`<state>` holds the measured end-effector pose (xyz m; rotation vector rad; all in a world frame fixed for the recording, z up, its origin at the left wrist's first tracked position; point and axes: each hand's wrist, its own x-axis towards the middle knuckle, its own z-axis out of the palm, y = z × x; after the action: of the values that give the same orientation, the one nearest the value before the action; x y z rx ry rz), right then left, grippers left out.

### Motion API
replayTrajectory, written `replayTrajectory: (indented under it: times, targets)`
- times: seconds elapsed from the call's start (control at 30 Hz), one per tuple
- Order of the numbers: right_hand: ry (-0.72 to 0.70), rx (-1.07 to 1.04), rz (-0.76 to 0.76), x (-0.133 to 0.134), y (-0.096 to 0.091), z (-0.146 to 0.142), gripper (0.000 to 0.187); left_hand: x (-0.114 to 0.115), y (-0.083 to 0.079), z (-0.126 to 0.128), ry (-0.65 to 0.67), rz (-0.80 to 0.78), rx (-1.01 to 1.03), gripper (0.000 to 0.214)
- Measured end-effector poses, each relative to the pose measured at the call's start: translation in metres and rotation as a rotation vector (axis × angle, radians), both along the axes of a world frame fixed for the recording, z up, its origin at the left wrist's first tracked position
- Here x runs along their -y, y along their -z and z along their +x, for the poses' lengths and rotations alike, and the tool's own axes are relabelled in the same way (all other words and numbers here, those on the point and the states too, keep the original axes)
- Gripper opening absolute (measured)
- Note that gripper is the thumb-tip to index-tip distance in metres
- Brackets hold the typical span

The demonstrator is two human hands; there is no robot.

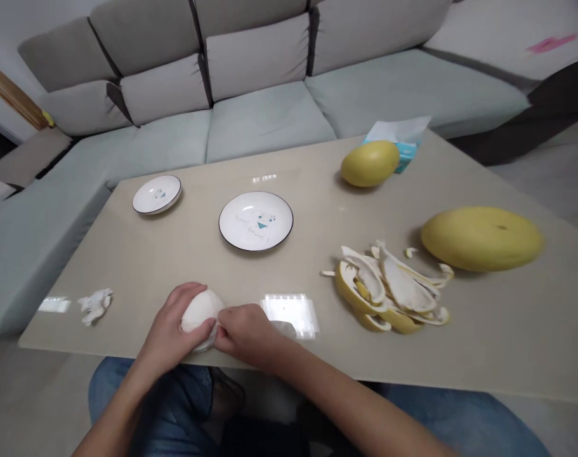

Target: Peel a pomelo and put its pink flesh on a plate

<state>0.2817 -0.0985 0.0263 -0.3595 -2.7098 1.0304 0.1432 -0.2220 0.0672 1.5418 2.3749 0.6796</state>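
Observation:
A peeled white pomelo [200,311] rests at the near edge of the beige table [174,254]. My left hand [172,330] wraps around its left side, fingers curled on it. My right hand [243,333] presses against its right side, fingers pinched on the pith. A heap of yellow pomelo peel [388,292] lies to the right. Two whole yellow pomelos sit farther off, one large [481,238] at the right, one smaller [369,163] at the back.
Two white plates stand on the table, a big one [255,220] in the middle and a small one [157,193] to its left. A scrap of white pith [95,304] lies near the left edge. A tissue pack [403,136] sits at the back. A grey sofa [264,114] is behind.

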Motion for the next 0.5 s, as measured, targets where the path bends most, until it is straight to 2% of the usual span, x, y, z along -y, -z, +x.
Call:
replayTrajectory:
  times: [0.1, 0.2, 0.37, 0.5]
  targets:
    - [0.094, -0.066, -0.096, 0.006, 0.014, -0.005, 0.010, -0.005, -0.001, -0.004, 0.029, 0.004, 0.008, 0.043]
    - [0.192, -0.135, -0.218, 0.011, 0.024, -0.009, 0.018, -0.009, -0.002, -0.008, 0.047, 0.011, 0.023, 0.041]
    - [0.401, -0.238, -0.455, 0.029, 0.029, -0.015, 0.026, -0.011, -0.003, -0.011, 0.046, 0.016, 0.034, 0.039]
    - [0.492, -0.298, -0.627, 0.034, 0.029, -0.019, 0.024, -0.008, -0.002, -0.011, 0.057, 0.026, 0.031, 0.040]
